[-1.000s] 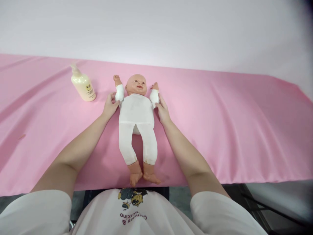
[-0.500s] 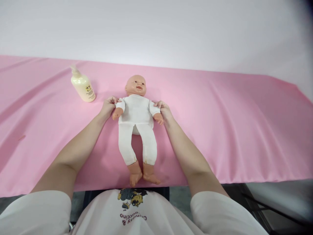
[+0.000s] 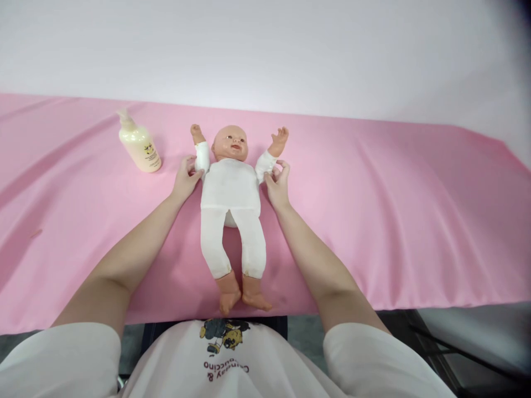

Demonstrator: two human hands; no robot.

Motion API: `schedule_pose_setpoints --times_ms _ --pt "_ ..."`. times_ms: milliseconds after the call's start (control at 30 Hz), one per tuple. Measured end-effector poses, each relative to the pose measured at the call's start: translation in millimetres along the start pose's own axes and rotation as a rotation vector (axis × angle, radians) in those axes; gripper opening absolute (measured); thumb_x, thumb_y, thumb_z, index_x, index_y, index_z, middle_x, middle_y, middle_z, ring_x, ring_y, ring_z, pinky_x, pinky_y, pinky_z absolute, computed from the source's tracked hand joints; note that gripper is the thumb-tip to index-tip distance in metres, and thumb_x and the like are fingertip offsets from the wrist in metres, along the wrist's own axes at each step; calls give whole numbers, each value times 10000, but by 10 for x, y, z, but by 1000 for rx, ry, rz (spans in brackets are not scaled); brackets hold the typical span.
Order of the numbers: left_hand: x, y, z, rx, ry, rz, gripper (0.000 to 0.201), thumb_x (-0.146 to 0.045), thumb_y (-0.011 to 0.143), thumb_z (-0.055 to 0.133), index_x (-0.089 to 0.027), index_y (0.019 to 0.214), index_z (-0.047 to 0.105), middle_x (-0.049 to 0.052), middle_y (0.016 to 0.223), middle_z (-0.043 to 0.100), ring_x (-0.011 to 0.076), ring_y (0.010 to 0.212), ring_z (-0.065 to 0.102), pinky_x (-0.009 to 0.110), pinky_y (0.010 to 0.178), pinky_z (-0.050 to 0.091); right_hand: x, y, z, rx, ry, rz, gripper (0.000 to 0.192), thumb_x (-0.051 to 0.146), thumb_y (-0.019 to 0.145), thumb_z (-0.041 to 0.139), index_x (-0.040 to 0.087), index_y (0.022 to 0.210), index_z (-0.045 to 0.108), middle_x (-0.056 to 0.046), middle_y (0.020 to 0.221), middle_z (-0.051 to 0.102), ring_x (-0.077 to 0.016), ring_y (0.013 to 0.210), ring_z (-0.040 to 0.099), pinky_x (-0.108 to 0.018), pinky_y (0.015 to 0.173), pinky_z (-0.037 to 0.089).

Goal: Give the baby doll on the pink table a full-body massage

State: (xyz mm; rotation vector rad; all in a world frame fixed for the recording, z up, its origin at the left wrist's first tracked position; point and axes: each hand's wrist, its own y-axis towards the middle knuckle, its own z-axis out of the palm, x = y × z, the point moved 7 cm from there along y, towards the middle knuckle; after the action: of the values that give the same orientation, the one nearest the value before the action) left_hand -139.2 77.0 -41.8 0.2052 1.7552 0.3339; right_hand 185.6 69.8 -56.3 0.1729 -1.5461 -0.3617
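A plastic baby doll in a white cloth suit [image 3: 230,190] is laid face-up on the pink-draped bench [image 3: 373,221], near its front edge. The long axis is run from near to far: head toward the far wall, bare feet toward the person. Both doll arms are raised beside the head. The doll's sleeved arm on the left is pinched by the left hand [image 3: 185,179], fingers closed on the cloth. The other sleeve is gripped by the right hand [image 3: 277,185], thumb and fingers closed on it. A cream pump bottle with a yellow label [image 3: 139,145] is stood left of the doll, well apart from it.
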Motion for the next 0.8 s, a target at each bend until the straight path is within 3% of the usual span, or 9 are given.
schedule_pose_setpoints --times_ms 133,233,467,600,700,800 --pt "-60 -27 -22 4 243 -20 549 -325 867 625 -229 1400 537 83 1184 731 242 1021 689 417 989 532 80 -16 20 25 -240 -46 611 643 898 611 276 1368 477 -112 1381 639 -264 1178 655 -514 1121 501" --pt "-104 -27 -3 29 315 -3 528 -340 879 614 -214 1392 597 108 1381 673 294 1220 641 462 1133 454 79 -3 34 38 -326 -20 570 650 917 569 235 1307 598 -121 1390 651 -289 1267 612 -528 1188 436" --pt "-88 -14 -21 -21 161 -33 488 -186 750 710 -192 1238 716 95 1176 744 319 1168 661 464 1171 402 -24 22 -3 10 -169 47 316 447 893 652 260 1138 718 -38 1196 749 -245 1202 636 -472 1223 395" --pt "-74 -10 -23 -18 14 -65 578 -128 702 703 -220 1272 672 88 1281 700 299 1233 636 450 1145 434 -124 82 1 27 38 85 430 381 764 754 274 1174 680 -29 1302 718 -223 1285 617 -450 1234 388" --pt "-76 5 -16 -11 -112 -76 669 -114 664 727 -223 1313 612 91 1238 717 288 1207 655 428 1086 480 -105 107 22 41 211 91 550 329 676 805 298 1200 637 -17 1367 692 -213 1321 607 -431 1227 401" --pt "-59 19 -15 -31 -258 -104 660 -117 585 758 -211 1229 645 80 1166 746 292 1156 679 417 1029 508 -52 100 44 46 296 117 535 249 631 796 294 1139 635 -5 1281 725 -214 1271 632 -420 1190 433"
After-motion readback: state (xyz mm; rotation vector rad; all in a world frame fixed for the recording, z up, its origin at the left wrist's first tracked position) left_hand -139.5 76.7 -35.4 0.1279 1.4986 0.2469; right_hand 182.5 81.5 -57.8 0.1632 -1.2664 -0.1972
